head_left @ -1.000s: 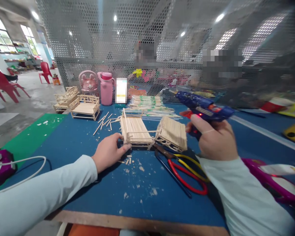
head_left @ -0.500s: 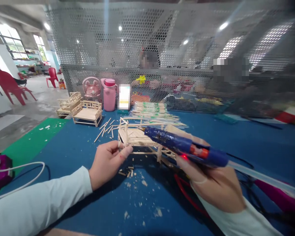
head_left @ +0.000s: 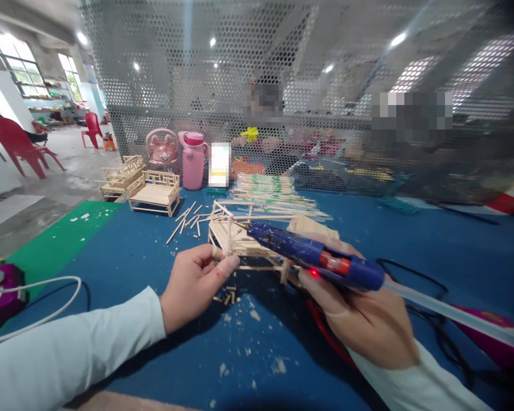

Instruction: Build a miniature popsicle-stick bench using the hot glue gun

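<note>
Mesh screen (head_left: 163,85) behind my blue table (head_left: 188,365); left fingers (head_left: 228,267) pinch a wooden frame (head_left: 244,244), right fingers (head_left: 325,294) grip a glue gun (head_left: 291,245).

Windows (head_left: 15,57) left — glaring | ceiling lamps (head_left: 398,39) lit | shadows on tabletop (head_left: 124,257) | right edge — dark, blurred

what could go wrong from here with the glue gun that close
A slip of the right hand might burn the left hand, since the tip of the glue gun sits near its fingers. The tip could also knock the thin stick frame beneath it, perhaps loosening a post.
</note>
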Action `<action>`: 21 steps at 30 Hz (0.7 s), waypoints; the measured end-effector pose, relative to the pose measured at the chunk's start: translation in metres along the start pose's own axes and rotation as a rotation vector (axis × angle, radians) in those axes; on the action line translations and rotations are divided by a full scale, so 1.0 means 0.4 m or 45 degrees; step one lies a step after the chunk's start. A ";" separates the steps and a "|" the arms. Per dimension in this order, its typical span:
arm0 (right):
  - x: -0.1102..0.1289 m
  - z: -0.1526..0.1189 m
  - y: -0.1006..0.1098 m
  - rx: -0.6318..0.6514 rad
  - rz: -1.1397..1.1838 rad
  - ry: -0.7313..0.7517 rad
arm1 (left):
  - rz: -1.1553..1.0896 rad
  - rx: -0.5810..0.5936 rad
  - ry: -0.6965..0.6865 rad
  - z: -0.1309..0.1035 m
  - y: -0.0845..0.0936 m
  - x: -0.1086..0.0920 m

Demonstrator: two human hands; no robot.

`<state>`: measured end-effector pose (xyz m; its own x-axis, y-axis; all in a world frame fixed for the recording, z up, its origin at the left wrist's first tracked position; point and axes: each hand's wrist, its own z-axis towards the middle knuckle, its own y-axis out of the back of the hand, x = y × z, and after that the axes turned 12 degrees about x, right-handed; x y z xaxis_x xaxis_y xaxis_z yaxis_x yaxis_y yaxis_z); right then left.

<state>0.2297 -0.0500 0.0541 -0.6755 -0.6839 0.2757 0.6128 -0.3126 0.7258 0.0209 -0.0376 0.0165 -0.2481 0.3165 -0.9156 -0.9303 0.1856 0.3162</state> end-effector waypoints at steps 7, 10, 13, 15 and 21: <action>0.000 -0.010 -0.005 0.002 0.014 -0.001 | -0.038 0.010 0.005 -0.005 0.001 0.000; 0.000 -0.010 -0.007 -0.025 0.005 0.028 | -0.035 0.007 -0.002 -0.005 0.002 0.000; 0.001 -0.010 -0.008 -0.029 0.023 0.014 | -0.034 0.002 -0.008 -0.004 0.001 0.000; 0.003 -0.011 -0.006 -0.021 0.030 0.012 | -0.029 -0.002 -0.011 -0.004 0.000 -0.001; 0.003 -0.013 -0.004 -0.035 0.037 0.026 | -0.022 -0.012 -0.018 -0.004 0.000 -0.002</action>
<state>0.2300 -0.0537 0.0502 -0.6490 -0.7062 0.2832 0.6433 -0.3106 0.6998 0.0206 -0.0392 0.0171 -0.2280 0.3267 -0.9172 -0.9371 0.1821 0.2978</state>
